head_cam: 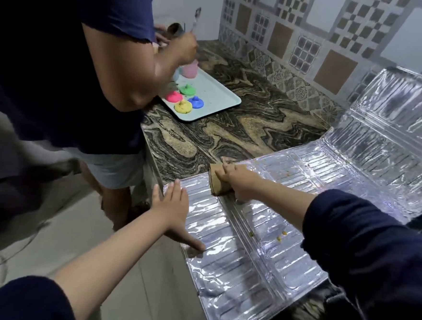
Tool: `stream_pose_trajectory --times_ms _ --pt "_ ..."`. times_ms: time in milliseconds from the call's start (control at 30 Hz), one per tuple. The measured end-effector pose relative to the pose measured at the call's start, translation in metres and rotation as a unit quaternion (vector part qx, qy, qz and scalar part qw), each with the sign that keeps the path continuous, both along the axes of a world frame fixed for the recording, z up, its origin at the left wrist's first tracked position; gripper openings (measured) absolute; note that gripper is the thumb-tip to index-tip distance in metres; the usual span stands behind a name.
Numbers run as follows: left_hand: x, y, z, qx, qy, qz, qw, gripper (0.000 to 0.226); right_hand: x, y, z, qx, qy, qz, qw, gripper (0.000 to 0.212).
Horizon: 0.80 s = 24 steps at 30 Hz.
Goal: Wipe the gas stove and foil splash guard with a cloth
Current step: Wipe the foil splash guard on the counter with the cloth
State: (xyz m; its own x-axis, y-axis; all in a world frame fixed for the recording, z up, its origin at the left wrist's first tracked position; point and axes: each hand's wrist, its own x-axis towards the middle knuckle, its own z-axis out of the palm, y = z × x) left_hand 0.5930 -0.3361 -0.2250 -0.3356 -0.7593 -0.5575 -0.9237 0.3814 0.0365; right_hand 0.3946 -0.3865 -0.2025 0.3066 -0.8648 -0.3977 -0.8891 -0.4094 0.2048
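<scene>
My right hand [238, 184] has its grip clenched round the brown cloth [219, 181], pressing it down on the foil splash guard [262, 238] at its far left edge, right where the foil meets the bare surface [232, 126]. My left hand [174, 207] is released, fingers straight and flat on the near left corner of the foil, thumb stretched out along its edge. The guard lies open across the surface, and its far panels stand up against the tiled wall [301, 36]. A few yellow crumbs [280, 236] sit on the middle panel, just beside my right sleeve [368, 246]. I can't see the stove itself. Crowding in on my left is another person in a dark shirt [70, 50], leaning over the far end of the surface. Near that person's arm is a pale tray [217, 95] holding pink, green, blue and yellow blobs [184, 99], with a pink cup [190, 69] behind them
</scene>
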Motion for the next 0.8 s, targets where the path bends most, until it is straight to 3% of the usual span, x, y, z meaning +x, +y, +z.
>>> stream_pose_trajectory --times_ms 333,500,800 --pt "-0.047 0.001 -0.022 0.002 0.06 -0.016 0.998 0.166 0.001 -0.01 0.0 0.038 0.059 0.018 0.997 0.095" --pt "-0.049 0.001 -0.022 0.011 0.057 -0.013 0.998 0.168 -0.008 0.004 0.001 0.026 0.068 0.07 0.995 0.086" --pt "-0.051 -0.001 -0.022 0.022 0.053 -0.005 0.998 0.169 -0.036 0.063 0.01 0.104 0.075 0.121 0.984 0.081"
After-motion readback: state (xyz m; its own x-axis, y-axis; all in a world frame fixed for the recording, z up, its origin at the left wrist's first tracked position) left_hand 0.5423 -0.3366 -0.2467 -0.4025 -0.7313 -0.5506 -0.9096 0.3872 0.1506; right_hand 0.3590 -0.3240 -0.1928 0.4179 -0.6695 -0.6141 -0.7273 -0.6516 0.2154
